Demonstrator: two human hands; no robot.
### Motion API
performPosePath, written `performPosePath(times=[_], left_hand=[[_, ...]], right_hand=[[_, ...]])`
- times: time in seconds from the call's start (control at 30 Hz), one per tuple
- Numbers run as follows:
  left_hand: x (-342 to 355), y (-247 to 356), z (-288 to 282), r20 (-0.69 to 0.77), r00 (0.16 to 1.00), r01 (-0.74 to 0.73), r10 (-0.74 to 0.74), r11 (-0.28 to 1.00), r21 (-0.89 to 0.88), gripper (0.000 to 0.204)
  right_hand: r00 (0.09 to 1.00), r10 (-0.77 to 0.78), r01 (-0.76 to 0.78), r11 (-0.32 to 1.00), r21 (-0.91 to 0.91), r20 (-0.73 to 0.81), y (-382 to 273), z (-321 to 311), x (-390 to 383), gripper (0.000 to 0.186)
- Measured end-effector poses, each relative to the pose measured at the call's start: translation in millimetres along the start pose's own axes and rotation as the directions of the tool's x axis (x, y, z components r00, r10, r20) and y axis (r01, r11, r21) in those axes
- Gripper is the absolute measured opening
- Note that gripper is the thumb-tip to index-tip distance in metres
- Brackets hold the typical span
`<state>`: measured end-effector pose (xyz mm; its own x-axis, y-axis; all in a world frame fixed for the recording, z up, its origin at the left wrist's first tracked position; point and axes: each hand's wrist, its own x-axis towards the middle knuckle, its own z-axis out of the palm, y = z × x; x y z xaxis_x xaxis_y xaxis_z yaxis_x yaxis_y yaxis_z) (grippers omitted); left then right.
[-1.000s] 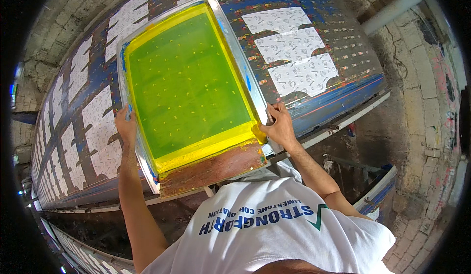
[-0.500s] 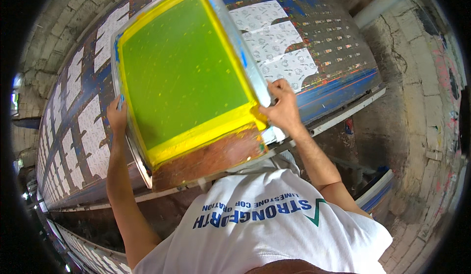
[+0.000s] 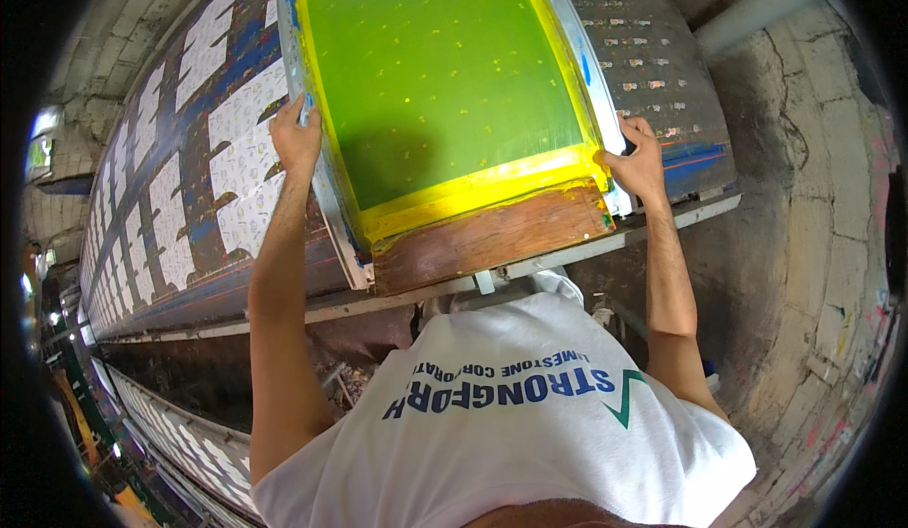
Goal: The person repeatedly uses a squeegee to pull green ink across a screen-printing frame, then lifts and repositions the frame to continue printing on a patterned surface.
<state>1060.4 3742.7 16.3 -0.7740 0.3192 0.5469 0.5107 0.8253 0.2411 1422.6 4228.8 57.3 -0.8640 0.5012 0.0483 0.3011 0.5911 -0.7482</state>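
A screen-printing frame (image 3: 445, 83) with green mesh, yellow-taped borders and pale side rails lies over the long printing table in front of me. A brown board (image 3: 492, 235) spans its near end. On the frame's left rail, my left hand (image 3: 297, 138) is closed, fingers curled over the edge. My right hand (image 3: 637, 159) grips the right rail near the near corner, thumb on the yellow tape. Cut fabric pieces (image 3: 248, 154) with small printed figures lie beside the frame on the left. Whatever is under the frame is hidden.
The dark, paint-stained table (image 3: 653, 55) carries rows of white cut pieces (image 3: 170, 230) to the left. A metal rail (image 3: 700, 211) runs along its near edge. On the right stands a block wall (image 3: 823, 168), with a pipe (image 3: 766, 3) at the upper right.
The frame has shifted right in view with both hands on it and now covers the fabric pieces formerly seen at its right. More printed pieces show on its left.
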Motion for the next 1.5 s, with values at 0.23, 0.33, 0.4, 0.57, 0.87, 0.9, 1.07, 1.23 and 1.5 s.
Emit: performPosePath(times=[0.23, 0.33, 0.4, 0.57, 0.87, 0.9, 1.07, 1.23, 1.5], left_hand=[[1.0, 22.2, -0.7, 0.046, 0.998, 0.043, -0.041, 0.998, -0.046, 0.039], [-0.8, 21.4, -0.9, 0.077, 0.995, 0.066, -0.063, 0.997, -0.04, 0.038], [-3.3, 20.1, 0.8, 0.052, 0.997, 0.055, -0.052, 0.997, -0.047, 0.038], [-8.6, 18.7, 11.9, 0.119, 0.982, 0.155, -0.146, 0.985, -0.073, 0.039], [-18.1, 16.0, 21.4, 0.086, 0.994, 0.066, -0.063, 0.997, -0.037, 0.036], [-18.8, 15.4, 22.3, 0.073, 0.996, 0.054, -0.052, 0.998, -0.024, 0.036], [-19.7, 12.9, 27.7, 0.058, 0.997, 0.051, -0.049, 0.998, -0.03, 0.037], [-20.9, 13.4, 32.1, 0.026, 0.999, 0.038, -0.038, 0.999, 0.002, 0.038], [-22.7, 11.7, 33.9, 0.022, 0.999, 0.035, -0.033, 0.997, -0.064, 0.039]], right_hand=[[0.999, -0.039, 0.04, 0.999, -0.029, 0.036, 22.2, -9.0, -8.6, 0.059], [0.999, -0.034, 0.036, 0.999, -0.033, 0.04, 24.8, -9.2, -10.6, 0.058], [0.998, -0.031, 0.032, 0.999, -0.018, 0.052, 26.1, -9.2, -11.0, 0.057], [0.998, -0.012, 0.014, 0.999, -0.032, 0.055, 24.1, -4.4, -13.0, 0.057], [0.999, 0.035, -0.034, 0.998, -0.054, 0.02, -3.9, -13.1, -24.2, 0.055], [0.998, -0.056, 0.056, 0.997, -0.058, 0.009, -13.1, -13.2, -28.8, 0.052], [0.828, -0.451, 0.454, 0.888, 0.075, 0.333, -74.1, 8.3, -63.2, 0.041], [0.552, -0.585, 0.646, 0.751, 0.139, 0.594, -122.9, 36.5, -86.2, 0.032], [0.591, -0.532, 0.599, 0.793, 0.112, 0.607, -144.2, 21.9, -102.0, 0.017]])
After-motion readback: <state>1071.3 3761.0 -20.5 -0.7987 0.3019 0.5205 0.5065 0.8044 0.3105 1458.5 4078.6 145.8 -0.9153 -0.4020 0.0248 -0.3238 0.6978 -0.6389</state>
